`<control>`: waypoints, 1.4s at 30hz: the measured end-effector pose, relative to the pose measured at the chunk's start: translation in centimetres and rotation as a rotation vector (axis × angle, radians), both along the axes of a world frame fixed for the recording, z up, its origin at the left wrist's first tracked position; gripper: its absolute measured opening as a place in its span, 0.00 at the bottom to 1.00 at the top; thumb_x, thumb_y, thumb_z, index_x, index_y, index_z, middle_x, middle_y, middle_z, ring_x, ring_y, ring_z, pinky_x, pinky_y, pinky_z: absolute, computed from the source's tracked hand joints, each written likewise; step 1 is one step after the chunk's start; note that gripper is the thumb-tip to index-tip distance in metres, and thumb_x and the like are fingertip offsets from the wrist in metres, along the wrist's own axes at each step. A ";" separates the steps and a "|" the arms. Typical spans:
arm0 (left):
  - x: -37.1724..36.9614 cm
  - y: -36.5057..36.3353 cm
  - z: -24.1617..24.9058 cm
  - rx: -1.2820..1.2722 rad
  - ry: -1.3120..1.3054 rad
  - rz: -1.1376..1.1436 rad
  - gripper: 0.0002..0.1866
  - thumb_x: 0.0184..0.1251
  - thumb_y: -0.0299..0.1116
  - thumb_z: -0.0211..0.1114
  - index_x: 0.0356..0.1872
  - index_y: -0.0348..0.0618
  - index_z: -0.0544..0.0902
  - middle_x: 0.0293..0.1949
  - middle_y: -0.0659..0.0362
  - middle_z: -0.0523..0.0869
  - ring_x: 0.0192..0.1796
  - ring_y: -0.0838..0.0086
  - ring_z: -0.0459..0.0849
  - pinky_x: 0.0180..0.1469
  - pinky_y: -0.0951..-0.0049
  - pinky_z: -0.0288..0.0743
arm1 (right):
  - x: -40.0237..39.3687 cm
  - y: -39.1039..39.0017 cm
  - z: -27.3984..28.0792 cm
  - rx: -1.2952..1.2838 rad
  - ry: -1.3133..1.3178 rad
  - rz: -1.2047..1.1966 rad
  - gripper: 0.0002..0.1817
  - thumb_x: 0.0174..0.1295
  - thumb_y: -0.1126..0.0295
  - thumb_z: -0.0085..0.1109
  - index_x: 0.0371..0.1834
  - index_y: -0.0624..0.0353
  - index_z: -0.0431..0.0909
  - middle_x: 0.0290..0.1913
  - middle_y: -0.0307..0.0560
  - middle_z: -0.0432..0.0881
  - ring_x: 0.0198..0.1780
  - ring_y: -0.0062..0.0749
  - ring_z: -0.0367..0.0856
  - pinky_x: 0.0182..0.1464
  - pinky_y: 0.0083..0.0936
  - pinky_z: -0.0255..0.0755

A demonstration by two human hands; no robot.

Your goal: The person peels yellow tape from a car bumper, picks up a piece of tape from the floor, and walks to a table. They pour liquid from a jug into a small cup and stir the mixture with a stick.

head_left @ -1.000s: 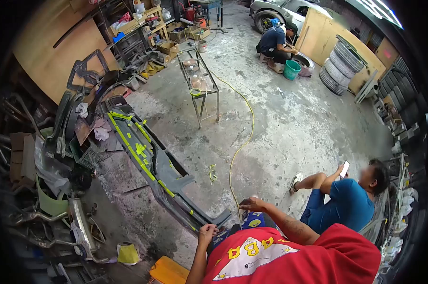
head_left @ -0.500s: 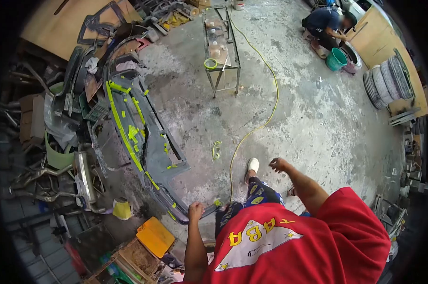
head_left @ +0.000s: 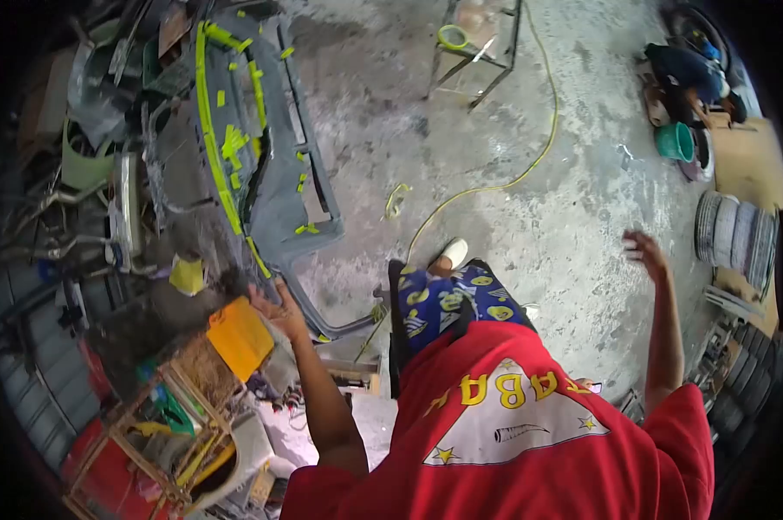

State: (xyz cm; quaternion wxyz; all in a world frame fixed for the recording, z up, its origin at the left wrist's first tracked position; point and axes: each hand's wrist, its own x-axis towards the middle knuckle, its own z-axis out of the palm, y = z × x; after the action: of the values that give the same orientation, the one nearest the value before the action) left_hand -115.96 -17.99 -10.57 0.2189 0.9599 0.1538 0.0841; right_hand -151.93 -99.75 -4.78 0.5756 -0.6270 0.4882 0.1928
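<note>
The bumper [head_left: 279, 204], grey and dotted with yellow-green tape strips, lies on the floor [head_left: 513, 225] at the person's front left, its near end curving in toward the legs. Its outer edge leaves little room, with scrap parts [head_left: 92, 156] crowding that side; past its inner edge, bare concrete spreads widely toward the green bucket [head_left: 674, 141] and stacked wheels [head_left: 738, 227]. The left hand [head_left: 279, 312], fingers spread, is over the bumper's near part (whether it touches, I cannot tell). The right hand [head_left: 647, 251], fingers parted and slightly bent, is above the floor, well apart from the left. Counted: one bumper, one tape roll [head_left: 453, 47] on one metal stand [head_left: 487, 61], one bucket, one orange panel [head_left: 240, 336] near the left hand, one crouching person [head_left: 690, 69], one yellow hose [head_left: 495, 191].
</note>
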 end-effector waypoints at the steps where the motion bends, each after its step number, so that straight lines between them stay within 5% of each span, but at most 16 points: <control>1: 0.2 -0.7 0.0 -0.032 -0.024 -0.053 0.35 0.71 0.44 0.71 0.73 0.37 0.69 0.68 0.44 0.75 0.66 0.52 0.79 0.69 0.56 0.72 | 5.7 0.1 0.7 -0.085 -0.054 0.064 0.30 0.75 0.44 0.56 0.68 0.55 0.79 0.62 0.40 0.84 0.50 0.31 0.84 0.53 0.35 0.80; 4: 0.2 -2.8 -0.2 -0.186 -0.003 -0.116 0.33 0.72 0.40 0.70 0.72 0.36 0.70 0.68 0.46 0.76 0.64 0.55 0.81 0.67 0.59 0.73 | 22.5 -0.4 2.6 -0.138 -0.188 0.404 0.29 0.76 0.46 0.56 0.66 0.57 0.80 0.60 0.41 0.86 0.54 0.31 0.86 0.52 0.31 0.81; 7: 2.2 -5.8 1.2 -0.334 0.073 -0.227 0.32 0.72 0.37 0.68 0.73 0.38 0.69 0.68 0.47 0.77 0.64 0.56 0.81 0.65 0.59 0.74 | 38.8 4.0 10.5 -0.402 -0.155 0.801 0.23 0.76 0.51 0.60 0.61 0.58 0.83 0.54 0.44 0.88 0.51 0.27 0.87 0.47 0.30 0.82; 9: 4.9 -8.2 0.2 -0.366 0.119 -0.308 0.33 0.72 0.36 0.68 0.74 0.39 0.69 0.67 0.47 0.78 0.63 0.57 0.81 0.64 0.59 0.75 | 44.3 4.3 11.3 -0.378 -0.248 0.741 0.22 0.76 0.53 0.60 0.63 0.57 0.82 0.57 0.42 0.87 0.54 0.28 0.86 0.52 0.30 0.81; 10: 6.6 -9.2 -1.6 -0.393 0.153 -0.364 0.33 0.72 0.36 0.68 0.75 0.40 0.68 0.66 0.47 0.79 0.63 0.58 0.81 0.63 0.59 0.75 | 46.0 4.3 10.5 -0.111 -0.424 0.552 0.22 0.77 0.54 0.60 0.65 0.56 0.81 0.59 0.44 0.87 0.55 0.30 0.85 0.54 0.31 0.81; 12: 11.1 -11.9 -6.1 -0.568 0.297 -0.346 0.30 0.72 0.33 0.68 0.73 0.37 0.70 0.63 0.47 0.80 0.62 0.60 0.81 0.61 0.64 0.77 | 49.5 8.3 10.1 -0.204 -0.476 0.527 0.23 0.77 0.54 0.59 0.66 0.59 0.81 0.56 0.47 0.88 0.51 0.30 0.87 0.55 0.29 0.82; 15: 21.9 -19.5 -10.9 -0.767 0.125 -0.656 0.28 0.73 0.29 0.66 0.71 0.36 0.71 0.62 0.48 0.81 0.61 0.62 0.82 0.62 0.65 0.77 | 50.2 12.6 0.8 -0.138 -0.579 0.108 0.24 0.77 0.53 0.60 0.61 0.62 0.83 0.49 0.42 0.89 0.45 0.25 0.87 0.50 0.26 0.83; 17: 29.6 -27.2 -8.1 -0.749 0.174 -0.691 0.23 0.75 0.28 0.64 0.68 0.36 0.74 0.59 0.50 0.83 0.57 0.64 0.85 0.62 0.65 0.78 | 49.4 17.1 -3.7 0.126 -0.453 -0.276 0.21 0.75 0.53 0.62 0.56 0.62 0.84 0.48 0.44 0.88 0.43 0.31 0.87 0.46 0.30 0.84; 20: 40.8 -38.0 -0.4 -0.622 0.275 -0.864 0.16 0.76 0.30 0.63 0.61 0.39 0.81 0.47 0.53 0.89 0.47 0.68 0.88 0.51 0.67 0.81 | 49.3 18.5 -5.6 0.152 -0.317 -0.286 0.21 0.75 0.54 0.62 0.56 0.62 0.84 0.49 0.45 0.88 0.45 0.32 0.87 0.46 0.32 0.84; 25: 54.7 -52.0 2.4 -0.491 0.370 -1.206 0.13 0.78 0.34 0.63 0.55 0.39 0.85 0.39 0.57 0.90 0.40 0.73 0.88 0.45 0.71 0.82 | 53.3 12.0 -7.9 0.110 -0.360 -0.394 0.19 0.75 0.55 0.61 0.54 0.60 0.85 0.45 0.42 0.89 0.40 0.27 0.86 0.45 0.26 0.82; 31: 60.3 -63.0 -4.6 -0.395 0.501 -1.315 0.11 0.79 0.31 0.61 0.53 0.37 0.85 0.36 0.58 0.90 0.35 0.77 0.87 0.41 0.75 0.81 | 55.9 4.6 -28.9 -0.248 -0.156 -0.496 0.25 0.67 0.55 0.69 0.54 0.68 0.86 0.46 0.55 0.91 0.45 0.40 0.89 0.51 0.35 0.82; 33: 58.8 -66.0 -6.4 -0.448 0.661 -1.281 0.11 0.79 0.31 0.61 0.53 0.37 0.85 0.36 0.58 0.90 0.35 0.78 0.87 0.41 0.76 0.81 | 57.1 3.9 -30.6 -0.310 0.027 -0.530 0.27 0.64 0.54 0.71 0.55 0.69 0.86 0.48 0.61 0.91 0.47 0.46 0.90 0.54 0.38 0.81; 36: 57.7 -68.6 -7.0 -0.413 0.789 -1.359 0.11 0.77 0.31 0.63 0.54 0.37 0.85 0.35 0.59 0.90 0.35 0.78 0.86 0.41 0.76 0.81 | 58.5 3.1 -28.3 -0.257 -0.045 -0.613 0.29 0.63 0.55 0.71 0.58 0.67 0.83 0.51 0.63 0.89 0.51 0.48 0.89 0.55 0.38 0.81; 42: 58.6 -76.7 -8.1 -0.235 0.760 -1.518 0.15 0.70 0.30 0.68 0.56 0.38 0.83 0.38 0.56 0.88 0.38 0.73 0.86 0.43 0.71 0.81 | 60.8 3.3 -28.2 -0.263 0.014 -0.759 0.33 0.64 0.52 0.68 0.65 0.64 0.79 0.54 0.64 0.87 0.55 0.53 0.88 0.58 0.41 0.80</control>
State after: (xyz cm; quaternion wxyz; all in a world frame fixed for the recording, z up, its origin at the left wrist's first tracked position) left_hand -57.33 -94.66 -18.65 0.2477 0.7368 -0.4599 -0.4292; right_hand -91.14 -96.48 -33.00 0.5175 -0.4691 0.7095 -0.0933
